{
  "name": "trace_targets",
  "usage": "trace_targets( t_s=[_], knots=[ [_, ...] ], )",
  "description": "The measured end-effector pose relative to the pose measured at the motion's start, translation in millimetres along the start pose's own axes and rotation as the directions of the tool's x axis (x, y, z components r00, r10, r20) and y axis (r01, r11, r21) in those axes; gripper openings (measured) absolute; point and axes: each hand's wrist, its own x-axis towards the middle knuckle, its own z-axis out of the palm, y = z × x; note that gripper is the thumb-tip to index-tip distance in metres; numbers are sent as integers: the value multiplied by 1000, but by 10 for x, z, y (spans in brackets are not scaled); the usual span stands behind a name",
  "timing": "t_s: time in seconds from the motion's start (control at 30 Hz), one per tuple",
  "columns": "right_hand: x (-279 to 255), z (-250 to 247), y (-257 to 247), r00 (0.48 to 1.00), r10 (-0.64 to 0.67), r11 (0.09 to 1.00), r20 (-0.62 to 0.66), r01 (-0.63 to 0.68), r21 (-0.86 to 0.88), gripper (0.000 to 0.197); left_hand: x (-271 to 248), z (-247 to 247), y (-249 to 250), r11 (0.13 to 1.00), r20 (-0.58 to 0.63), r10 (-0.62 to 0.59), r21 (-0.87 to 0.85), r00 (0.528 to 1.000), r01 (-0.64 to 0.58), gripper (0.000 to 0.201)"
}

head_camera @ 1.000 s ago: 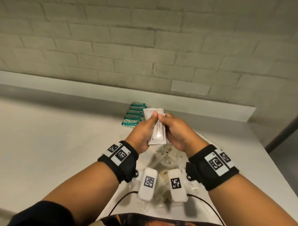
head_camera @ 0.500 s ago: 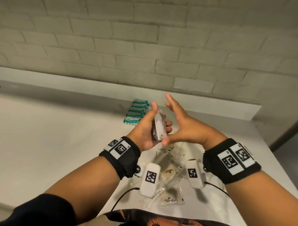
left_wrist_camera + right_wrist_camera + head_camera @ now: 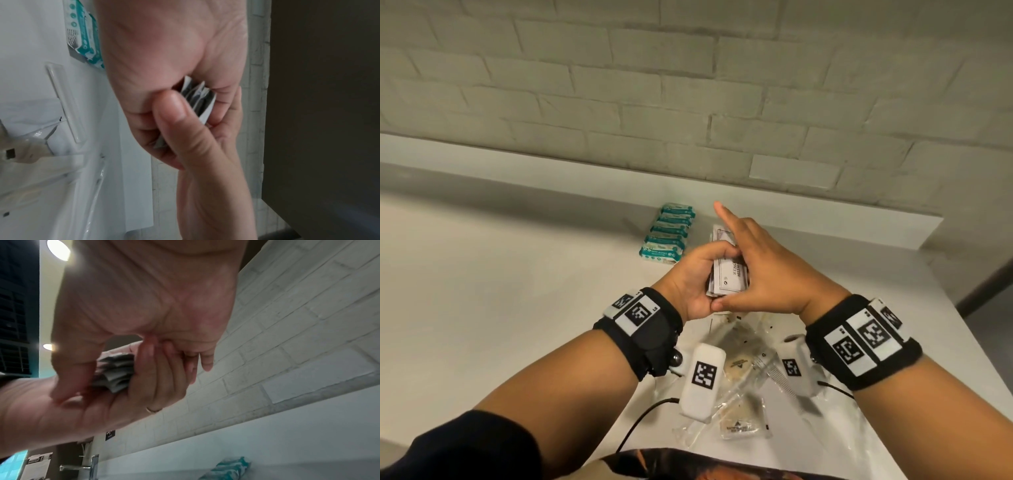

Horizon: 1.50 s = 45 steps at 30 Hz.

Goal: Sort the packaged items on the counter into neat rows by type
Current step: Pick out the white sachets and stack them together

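Observation:
My left hand grips a stack of white printed sachets a little above the counter, printed face up. My right hand lies flat against the stack's right side, with straight fingers and the thumb touching its near end. The left wrist view shows the sachet edges fanned between my left palm and the right thumb. In the right wrist view, the same stack sits between both hands. A row of teal packets lies by the back wall, left of my hands.
Several clear packets with beige contents lie jumbled on the counter under my wrists, and another sits nearer me. A brick wall with a low upstand closes the back. The counter ends at the right. A tap shows in the right wrist view.
One second ago both hands pinched the sachets upright. The right hand then opened, and now lies against the stack, which has turned face up and come lower.

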Motion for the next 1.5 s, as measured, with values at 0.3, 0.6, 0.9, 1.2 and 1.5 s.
trace_targets(
  t_s=[0.3,0.6,0.9,1.2,1.5],
  knots=[
    [193,79,333,906,370,692,205,-416,590,97,376,-66,1,982,-183,94,-147,979,-122,23],
    [589,391,790,760,488,88,429,-532,842,29,1015,-257,-122,975,-311,215,23,926,-219,17],
    [1186,186,1677,711,516,234,477,-653,720,25,1851,-733,535,658,-373,290,747,881,99,35],
    [1694,457,1983,598,709,568,373,-798,199,55,2251,-871,555,-98,-268,228,950,936,296,38],
    [1465,473,2030,822,497,858,278,-418,-298,84,2108,-793,605,-481,-106,3,872,994,94,57]
  ],
)
